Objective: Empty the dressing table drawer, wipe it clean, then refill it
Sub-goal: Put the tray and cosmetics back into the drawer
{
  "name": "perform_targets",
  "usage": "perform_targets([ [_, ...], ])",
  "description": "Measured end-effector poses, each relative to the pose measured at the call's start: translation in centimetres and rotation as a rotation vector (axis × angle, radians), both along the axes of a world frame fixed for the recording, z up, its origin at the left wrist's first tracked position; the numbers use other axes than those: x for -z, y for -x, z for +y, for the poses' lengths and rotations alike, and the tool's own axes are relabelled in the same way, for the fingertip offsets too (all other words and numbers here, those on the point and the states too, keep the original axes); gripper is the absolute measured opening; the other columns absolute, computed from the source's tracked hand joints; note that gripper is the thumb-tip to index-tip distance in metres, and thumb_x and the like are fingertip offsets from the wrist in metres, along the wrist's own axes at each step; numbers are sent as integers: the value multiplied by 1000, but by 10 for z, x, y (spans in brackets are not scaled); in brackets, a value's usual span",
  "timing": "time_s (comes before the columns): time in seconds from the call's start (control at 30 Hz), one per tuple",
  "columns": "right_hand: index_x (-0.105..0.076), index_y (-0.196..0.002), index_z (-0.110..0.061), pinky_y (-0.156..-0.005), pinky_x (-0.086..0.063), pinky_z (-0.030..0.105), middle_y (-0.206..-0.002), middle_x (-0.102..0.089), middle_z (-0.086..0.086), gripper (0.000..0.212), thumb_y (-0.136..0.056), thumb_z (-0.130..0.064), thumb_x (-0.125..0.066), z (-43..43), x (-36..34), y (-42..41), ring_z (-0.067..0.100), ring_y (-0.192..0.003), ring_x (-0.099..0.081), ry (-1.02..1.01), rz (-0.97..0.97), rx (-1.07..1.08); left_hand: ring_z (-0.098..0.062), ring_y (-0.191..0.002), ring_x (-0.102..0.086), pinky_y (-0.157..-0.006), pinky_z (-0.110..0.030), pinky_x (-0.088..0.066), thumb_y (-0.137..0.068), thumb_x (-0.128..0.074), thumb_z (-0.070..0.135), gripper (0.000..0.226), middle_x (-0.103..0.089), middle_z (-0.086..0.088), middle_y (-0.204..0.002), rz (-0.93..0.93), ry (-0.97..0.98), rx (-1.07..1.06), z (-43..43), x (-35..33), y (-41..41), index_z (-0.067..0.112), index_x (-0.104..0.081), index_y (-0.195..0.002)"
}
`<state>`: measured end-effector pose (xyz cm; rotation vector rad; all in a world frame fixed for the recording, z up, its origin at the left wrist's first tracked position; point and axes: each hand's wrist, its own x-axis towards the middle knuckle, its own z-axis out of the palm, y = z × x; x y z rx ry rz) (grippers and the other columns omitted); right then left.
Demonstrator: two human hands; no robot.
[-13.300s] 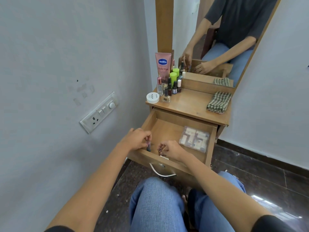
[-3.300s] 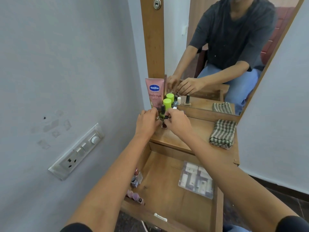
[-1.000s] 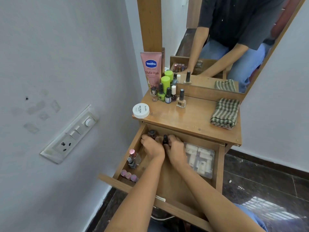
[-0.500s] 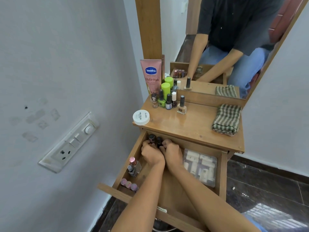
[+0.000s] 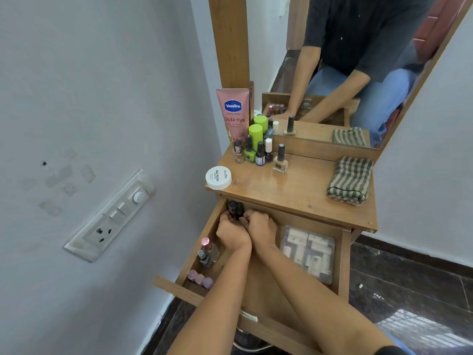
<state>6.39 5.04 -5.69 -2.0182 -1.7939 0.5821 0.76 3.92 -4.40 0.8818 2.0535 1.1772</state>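
Bright, diffuse light with faint shadows; the deepest shade sits at the back of the drawer (image 5: 344, 262), under the tabletop (image 5: 294, 193), which shows a mild sheen. White striped glare on dark floor tiles (image 5: 419, 331). Wide-angle bending tilts the mirror frame (image 5: 229, 42); corners slightly soft.

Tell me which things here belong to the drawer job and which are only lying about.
Job: drawer; left hand and right hand, both gripping dark bottles; pink-capped bottles; clear box; tabletop bottles; Vaseline tube; white jar; striped cloth.
Lying about: wall switch panel; mirror.
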Motion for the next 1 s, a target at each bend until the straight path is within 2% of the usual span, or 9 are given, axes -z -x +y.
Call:
perform_targets([
  [0.13,-64,-103,-17,-69,-44,28,-98,-70,8,23,-96,-34,-50,1,-2,1,28,-95,-66,8,-22,-18,-24,-107,-60,-90,-27,-42,-91,-50,4,34,-64,-12,-116,-47,-9,17,-4,-2,1,6,-54,-125],
  [0.37,-62,-105,-16,-73,-47,30,-101,-69,8,21,-95,-31,-52,-3,1,0,29,-96,-65,-12,-28,-22,-23,-117,-56,-98,-30,-41,-93,-45,1,39,-62,-9,-125,-70,32,37,-5,1,3,9,-52,-131],
  [0.47,-61,-106,-17,-74,-47,31,-102,-69,8,21,-94,-31,-52,-2,4,0,29,-97,-65,-31,-30,-22,-22,-116,-56,-97,-27,-41,-93,-43,0,39,-63,-9,-124,-61,35,35,-3,5,5,10,-53,-129],
  [0.67,-61,-108,-16,-72,-47,30,-102,-69,7,22,-95,-31,-51,-1,6,0,28,-96,-65,-35,-67,-38,-25,-117,-56,-98,-31,-41,-94,-44,2,38,-62,-11,-124,-39,47,53,-4,4,5,7,-52,-130],
  [0.8,-63,-104,-17,-72,-50,32,-99,-69,7,19,-94,-29,-51,-7,2,-3,29,-91,-66,-22,-62,-15,-26,-118,-54,-97,-30,-40,-94,-40,0,40,-61,-13,-125,7,75,71,-8,1,9,6,-50,-132],
  [1.0,-62,-105,-21,-76,-49,34,-100,-70,3,18,-93,-29,-51,-33,-13,-17,29,-92,-66,-98,-47,0,-25,-117,-55,-96,-30,-41,-96,-38,0,40,-62,-11,-124,0,47,77,-26,-21,7,9,-49,-133],
])
